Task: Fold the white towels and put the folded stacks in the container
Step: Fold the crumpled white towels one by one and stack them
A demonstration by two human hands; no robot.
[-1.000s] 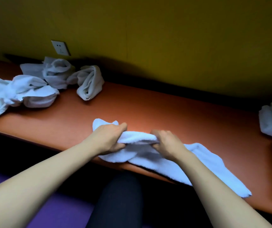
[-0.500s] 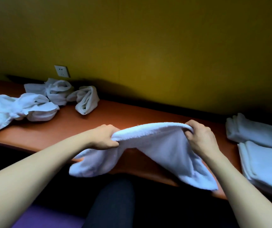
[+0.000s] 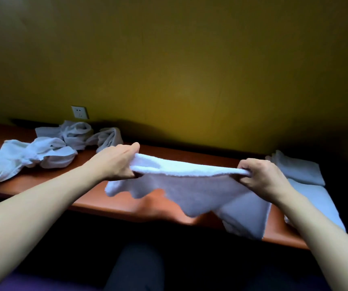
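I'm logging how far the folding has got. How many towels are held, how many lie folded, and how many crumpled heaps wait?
Towel held stretched between both hands: 1
Folded towels at the right: 2 visible
Crumpled heaps at the left: 2; towels per heap cannot be told
Total: 5

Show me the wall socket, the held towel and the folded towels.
wall socket (image 3: 80, 112), head view, middle of its plate.
held towel (image 3: 190, 185), head view, hanging middle.
folded towels (image 3: 299, 171), head view, top of the far one.

white towel (image 3: 198, 185), orange-brown table (image 3: 127, 203), mustard-yellow wall (image 3: 190, 70), white socket (image 3: 79, 112)
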